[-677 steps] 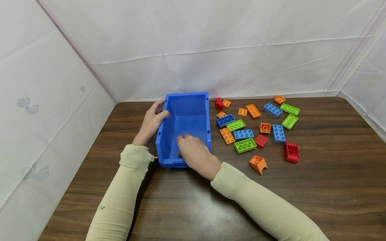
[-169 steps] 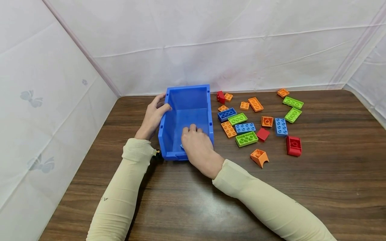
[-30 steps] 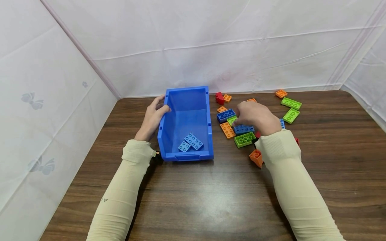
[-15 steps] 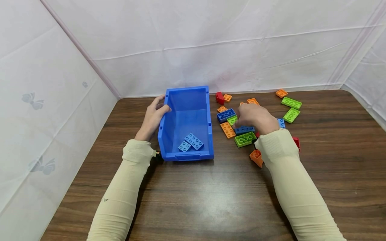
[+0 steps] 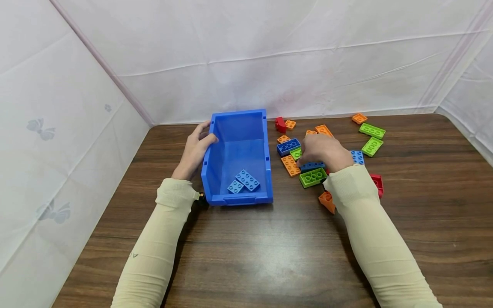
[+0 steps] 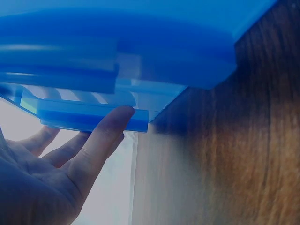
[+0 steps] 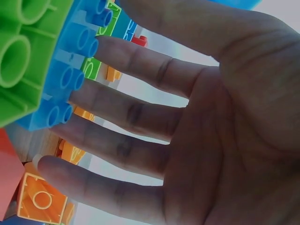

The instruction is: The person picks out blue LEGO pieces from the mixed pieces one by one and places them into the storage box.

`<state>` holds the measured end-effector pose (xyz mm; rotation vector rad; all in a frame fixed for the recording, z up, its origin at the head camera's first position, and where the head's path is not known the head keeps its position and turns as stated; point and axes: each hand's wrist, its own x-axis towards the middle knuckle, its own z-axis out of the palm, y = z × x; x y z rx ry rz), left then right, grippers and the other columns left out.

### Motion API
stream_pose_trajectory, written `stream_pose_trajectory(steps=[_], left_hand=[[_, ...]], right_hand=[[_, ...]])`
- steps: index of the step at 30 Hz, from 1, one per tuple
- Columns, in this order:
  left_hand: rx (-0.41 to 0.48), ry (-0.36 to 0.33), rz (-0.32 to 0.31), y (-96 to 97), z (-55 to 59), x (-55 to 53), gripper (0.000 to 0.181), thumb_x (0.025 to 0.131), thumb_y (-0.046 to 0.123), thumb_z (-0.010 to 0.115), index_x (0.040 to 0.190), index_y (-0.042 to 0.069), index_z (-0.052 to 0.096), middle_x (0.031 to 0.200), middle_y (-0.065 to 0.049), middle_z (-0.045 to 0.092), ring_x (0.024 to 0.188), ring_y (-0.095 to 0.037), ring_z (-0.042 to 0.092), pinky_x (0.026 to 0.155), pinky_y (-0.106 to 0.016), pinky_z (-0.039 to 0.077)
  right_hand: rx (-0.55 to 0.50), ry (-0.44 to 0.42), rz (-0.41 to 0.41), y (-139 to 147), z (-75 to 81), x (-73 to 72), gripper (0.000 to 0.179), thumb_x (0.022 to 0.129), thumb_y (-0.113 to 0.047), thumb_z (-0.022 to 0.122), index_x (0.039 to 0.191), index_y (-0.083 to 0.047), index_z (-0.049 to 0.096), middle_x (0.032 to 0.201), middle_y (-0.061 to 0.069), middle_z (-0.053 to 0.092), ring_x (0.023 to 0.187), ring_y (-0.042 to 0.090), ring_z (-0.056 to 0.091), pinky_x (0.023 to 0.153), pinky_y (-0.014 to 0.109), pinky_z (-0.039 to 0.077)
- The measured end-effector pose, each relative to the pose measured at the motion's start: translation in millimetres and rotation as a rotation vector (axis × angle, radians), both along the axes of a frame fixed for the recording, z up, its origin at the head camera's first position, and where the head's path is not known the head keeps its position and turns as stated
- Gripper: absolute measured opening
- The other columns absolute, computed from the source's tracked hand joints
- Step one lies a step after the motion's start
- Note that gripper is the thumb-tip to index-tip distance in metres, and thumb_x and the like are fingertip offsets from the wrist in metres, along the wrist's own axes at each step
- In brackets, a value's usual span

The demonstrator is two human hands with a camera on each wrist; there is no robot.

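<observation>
My left hand point(image 5: 193, 152) holds the left wall of the blue bin point(image 5: 240, 200), thumb over the rim and fingers along the outside. Inside the bin, near its front, lie a blue eight-stud brick point(image 5: 247, 180) and a smaller blue square brick point(image 5: 235, 187). To the right, my right hand point(image 5: 323, 149) reaches down over another blue eight-stud brick point(image 5: 313, 166) on the table. In the right wrist view its nearly straight fingers point(image 7: 136, 110) meet that brick's studded side. A green brick point(image 5: 313, 177) sits just in front, partly under the hand's shadow.
Orange point(image 5: 290, 166), dark blue point(image 5: 289, 147) and red point(image 5: 280, 124) bricks lie between the bin and my right hand. Green bricks point(image 5: 372, 131), an orange brick point(image 5: 359, 118) and another blue brick point(image 5: 357, 157) are farther right. A white sheet point(image 5: 246, 60) hangs behind the table.
A blue eight-stud brick from the back right of the pile is now in the bin. My right hand has left the bin for the pile, lately shifting only slightly. The left hand stays put.
</observation>
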<state>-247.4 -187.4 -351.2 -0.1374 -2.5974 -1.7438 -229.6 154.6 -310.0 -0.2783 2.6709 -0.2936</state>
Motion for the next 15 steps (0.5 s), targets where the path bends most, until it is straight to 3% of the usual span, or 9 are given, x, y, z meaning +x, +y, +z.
stream_pose_trajectory(steps=[9,15], left_hand=[[-0.001,0.007,-0.005,-0.6,-0.8,-0.9,0.072,0.095,0.024,0.060,0.164,0.017,0.040,0.158,-0.020,0.049,0.141,-0.044,0.050,0.108,-0.067,0.044],[0.001,0.006,0.004,-0.5,-0.6,-1.0,0.073,0.094,0.023,0.060,0.164,0.017,0.041,0.157,-0.020,0.050,0.140,-0.044,0.050,0.108,-0.066,0.044]], right_hand=[[-0.024,-0.010,0.003,-2.9,-3.8,-1.2,0.030,0.097,-0.027,0.078,0.081,-0.004,0.067,0.073,0.004,0.047,0.070,0.020,0.045,0.068,0.036,0.040],[-0.021,-0.009,0.008,-3.2,-5.8,-3.8,0.025,0.098,-0.027,0.077,0.094,-0.002,0.073,0.089,0.009,0.064,0.081,0.025,0.056,0.077,0.041,0.050]])
